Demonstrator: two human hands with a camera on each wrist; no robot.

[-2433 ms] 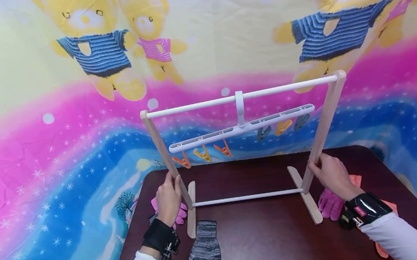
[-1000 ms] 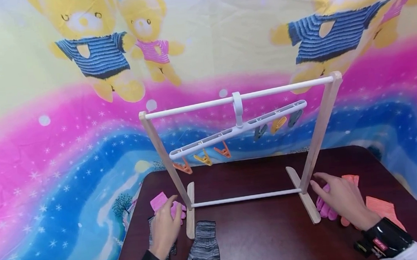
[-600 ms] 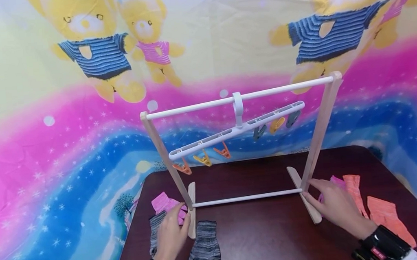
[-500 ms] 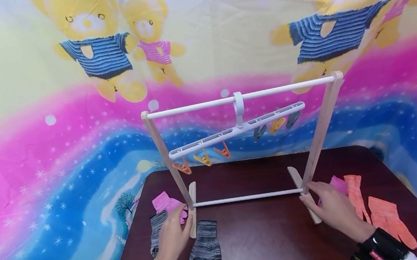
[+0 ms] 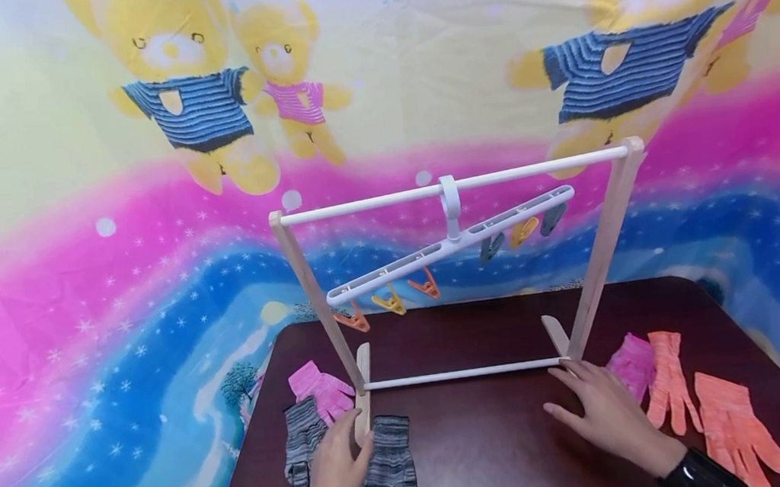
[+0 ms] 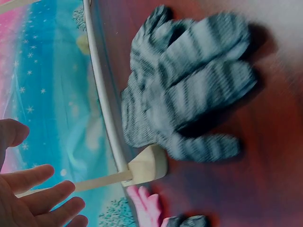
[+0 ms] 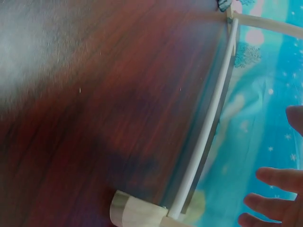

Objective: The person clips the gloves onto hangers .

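Observation:
A wooden rack (image 5: 603, 257) with white rods stands on the table. From its top rod hangs a white clip hanger (image 5: 392, 268), tilted lower at the left, with several orange, yellow and grey-blue clips (image 5: 389, 302). My left hand (image 5: 339, 465) holds nothing, its fingers spread over the left foot between two grey striped gloves (image 5: 302, 443). In the left wrist view one striped glove (image 6: 189, 85) lies close by. My right hand (image 5: 603, 414), also holding nothing, is over the right foot, covering part of it, with fingers loosely extended; they show too in the right wrist view (image 7: 274, 189).
A pink glove (image 5: 322, 390) lies outside the rack's left foot. On the right lie a magenta glove (image 5: 632, 366) and two orange gloves (image 5: 669, 382). The dark red-brown table (image 5: 475, 451) backs onto a printed cloth (image 5: 392, 90) with bears.
Both hands have let go of the rack's side posts and moved down and toward me, over its feet. The hanger's left end has swung lower and nearer.

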